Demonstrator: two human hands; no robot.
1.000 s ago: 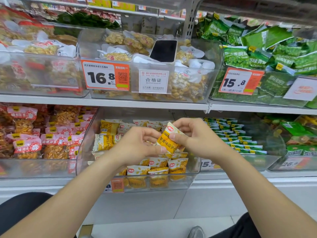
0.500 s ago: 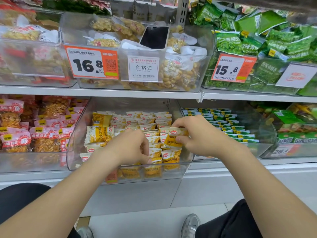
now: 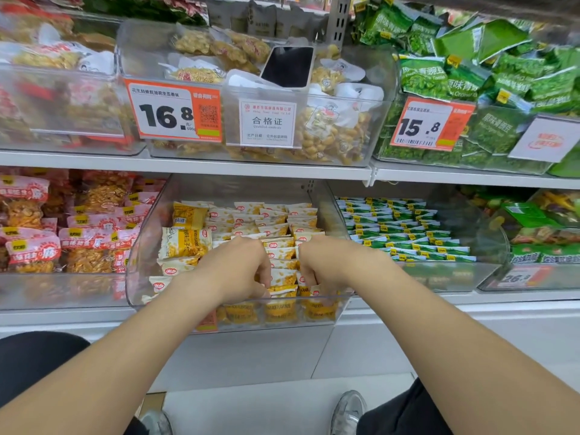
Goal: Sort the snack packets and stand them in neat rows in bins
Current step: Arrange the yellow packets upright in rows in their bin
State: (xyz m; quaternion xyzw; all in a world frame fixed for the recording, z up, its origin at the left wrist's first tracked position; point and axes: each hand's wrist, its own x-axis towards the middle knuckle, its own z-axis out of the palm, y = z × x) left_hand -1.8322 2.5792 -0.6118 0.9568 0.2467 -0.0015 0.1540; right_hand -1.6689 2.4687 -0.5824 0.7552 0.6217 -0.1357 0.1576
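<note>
Snack packets (image 3: 276,227), yellow and white, fill one clear bin (image 3: 142,246) at the middle of the lower shelf (image 3: 62,312). In the head view they stand in three rows running front to back (the far ends blur together). At least four more lie loose and flat along the bin's left wall.

Two hands are in the bin near its front wall. The left hand (image 3: 238,271) and the right hand (image 3: 329,265) are knuckles-up with the middle row between them. Their fingers curl down among the front packets. I cannot tell whether either hand pinches a packet or only presses on the rows.

Two neighbouring bins flank this one on the same shelf. The left one holds red packets (image 3: 31,243), and the right one holds green packets (image 3: 405,227) in tidy rows.

On the upper shelf's front edge sit two orange price tags, 16.8 (image 3: 174,113) and 15.8 (image 3: 430,125). One dark phone (image 3: 288,66) lies on the nut bags above.

Half a second ago the right hand held one yellow packet up over the right row. Now both hands sit lower, and that packet is lost among the others.
</note>
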